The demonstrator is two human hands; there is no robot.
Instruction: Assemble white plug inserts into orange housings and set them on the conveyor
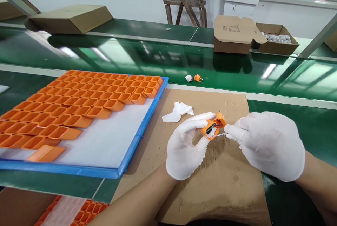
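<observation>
My left hand, in a white glove, pinches a small orange plug housing between thumb and fingers. The housing is open, showing a dark circuit board, wires and something white inside. Its orange pronged cap sits tilted at the upper right. My right hand, also gloved, is closed on a thin metal tool, which looks like tweezers. The tool's tip reaches the lower edge of the housing's opening. Both hands are above a brown cardboard sheet. A torn white paper piece lies beyond my left hand.
At left, a blue-rimmed tray holds rows of orange shells. On the green belt lie a white piece and an orange plug. Cardboard boxes stand behind; one open box contains white parts.
</observation>
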